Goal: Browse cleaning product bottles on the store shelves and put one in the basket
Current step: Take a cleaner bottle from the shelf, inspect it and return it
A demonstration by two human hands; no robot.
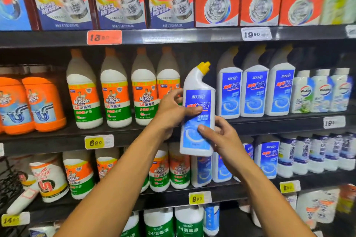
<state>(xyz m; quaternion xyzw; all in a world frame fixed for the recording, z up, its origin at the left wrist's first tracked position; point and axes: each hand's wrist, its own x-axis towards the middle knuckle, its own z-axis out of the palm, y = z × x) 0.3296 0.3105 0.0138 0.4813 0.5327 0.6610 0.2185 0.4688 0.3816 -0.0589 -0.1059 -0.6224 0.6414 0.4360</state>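
A white toilet-cleaner bottle [199, 100] with a blue label and a bent yellow cap is held upright in front of the middle shelf. My left hand [174, 110] grips its left side, thumb across the label. My right hand [221, 136] holds its lower right side, thumb pressed on the label's lower part. Three matching blue-label bottles [254, 92] stand on the shelf just right of it. A dark wire basket [9, 183] shows partly at the left edge, low down.
Mr Muscle bottles [115, 98] with green-orange labels stand left of the held bottle, orange jugs [28, 106] further left. Boxes of washing-machine cleaner [119, 0] fill the top shelf. Walch bottles [319, 92] stand at right. More bottles line the lower shelves [169, 198].
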